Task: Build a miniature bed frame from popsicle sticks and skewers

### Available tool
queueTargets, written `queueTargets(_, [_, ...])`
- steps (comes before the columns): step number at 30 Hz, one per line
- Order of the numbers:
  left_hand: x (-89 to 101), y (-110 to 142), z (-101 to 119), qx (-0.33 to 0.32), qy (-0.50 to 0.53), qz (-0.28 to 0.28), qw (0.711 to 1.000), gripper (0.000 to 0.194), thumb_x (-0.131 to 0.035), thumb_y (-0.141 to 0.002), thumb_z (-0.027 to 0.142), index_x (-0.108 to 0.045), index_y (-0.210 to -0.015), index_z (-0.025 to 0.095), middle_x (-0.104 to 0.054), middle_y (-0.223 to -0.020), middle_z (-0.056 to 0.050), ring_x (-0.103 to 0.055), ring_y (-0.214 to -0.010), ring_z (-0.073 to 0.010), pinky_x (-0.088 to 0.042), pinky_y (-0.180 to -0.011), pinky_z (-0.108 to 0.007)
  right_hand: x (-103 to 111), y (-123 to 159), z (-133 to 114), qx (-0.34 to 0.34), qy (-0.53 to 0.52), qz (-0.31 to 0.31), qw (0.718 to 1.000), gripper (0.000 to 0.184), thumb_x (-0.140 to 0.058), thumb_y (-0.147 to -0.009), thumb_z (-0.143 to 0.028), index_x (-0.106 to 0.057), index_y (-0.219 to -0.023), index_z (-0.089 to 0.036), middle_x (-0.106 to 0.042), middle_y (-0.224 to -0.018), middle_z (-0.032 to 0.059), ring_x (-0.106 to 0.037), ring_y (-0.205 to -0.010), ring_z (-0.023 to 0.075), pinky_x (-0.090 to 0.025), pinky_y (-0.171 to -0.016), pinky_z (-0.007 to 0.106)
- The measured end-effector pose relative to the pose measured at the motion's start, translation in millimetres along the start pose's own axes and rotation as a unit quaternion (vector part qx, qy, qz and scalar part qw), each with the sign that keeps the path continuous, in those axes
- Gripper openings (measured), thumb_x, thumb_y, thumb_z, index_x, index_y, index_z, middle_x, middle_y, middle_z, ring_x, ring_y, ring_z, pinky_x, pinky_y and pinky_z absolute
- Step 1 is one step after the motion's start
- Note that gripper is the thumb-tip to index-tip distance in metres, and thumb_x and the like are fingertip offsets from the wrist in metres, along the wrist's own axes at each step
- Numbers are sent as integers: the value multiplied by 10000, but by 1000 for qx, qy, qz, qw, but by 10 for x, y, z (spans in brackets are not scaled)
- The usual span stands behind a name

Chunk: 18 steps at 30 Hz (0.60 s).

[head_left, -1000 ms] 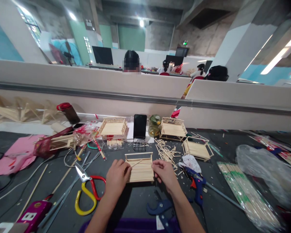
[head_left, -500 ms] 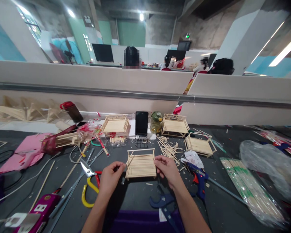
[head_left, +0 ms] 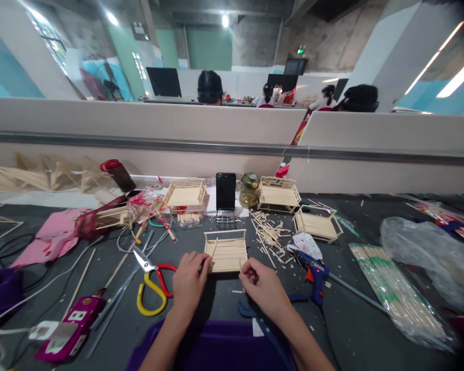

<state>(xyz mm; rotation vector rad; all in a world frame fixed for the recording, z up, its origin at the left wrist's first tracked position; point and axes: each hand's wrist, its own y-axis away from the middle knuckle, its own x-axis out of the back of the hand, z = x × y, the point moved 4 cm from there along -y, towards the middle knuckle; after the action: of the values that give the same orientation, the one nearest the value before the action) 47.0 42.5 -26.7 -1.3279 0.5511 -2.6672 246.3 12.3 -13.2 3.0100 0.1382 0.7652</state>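
A small tray-like model of thin wooden sticks (head_left: 226, 252) lies on the dark table in front of me. My left hand (head_left: 190, 281) grips its near left corner with curled fingers. My right hand (head_left: 260, 285) pinches its near right corner, fingers closed. A loose stick leans across the model's left part. Both forearms reach up from the bottom of the view.
Red-and-yellow scissors (head_left: 153, 285) lie left of my hands; a blue glue gun (head_left: 313, 281) and blue cutters (head_left: 255, 314) lie right. Behind stand a phone on a rack (head_left: 225, 193), three finished stick trays (head_left: 185, 196), loose sticks (head_left: 268, 234), bagged skewers (head_left: 394, 296). People sit beyond the partition.
My right hand slid from the model's right side down to its near right corner. My left hand closed back onto the near left corner. The camera tilted slightly.
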Motion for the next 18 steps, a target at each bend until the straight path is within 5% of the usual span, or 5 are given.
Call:
queueTargets(3, [4,93,93,44,126,-31,991,270,-509,-906,380,-695,-820,204,-648,-767,-44,-578,-774,-205,-431,-720,-305,-98,-2,-76,7,11,-10,1000,61,-535,-806,-205,-576,-761,-198,-566,-639,-37,-515,-575,109,-373,-565,192])
queueTargets(6, [-60,250,239,84,294,-101,947,259,-545,-884,391,-714,-849,199,-683,-829,-47,-620,-795,-191,-467,-717,-278,-251,33,-126,51,52,-16,997,88,-538,-807,-150,-605,-771,-193,-611,-684,-21,-538,-605,112,-364,-583,193])
queueTargets(13, [-12,466,92,256,387,-36,885,325,-634,-795,490,-672,-762,169,-648,-718,-18,-580,-660,-153,-456,-594,-230,-287,72,-31,88,199,-52,975,171,-527,-904,-206,-689,-848,-218,-703,-861,19,-640,-807,147,-401,-705,207])
queueTargets(18, [119,498,-186,302,383,-4,873,409,-658,-743,552,-659,-850,158,-575,-618,19,-470,-508,-105,-370,-470,-198,-304,23,27,57,418,-93,902,213,-493,-923,-196,-703,-892,-181,-709,-916,105,-674,-830,205,-433,-673,251])
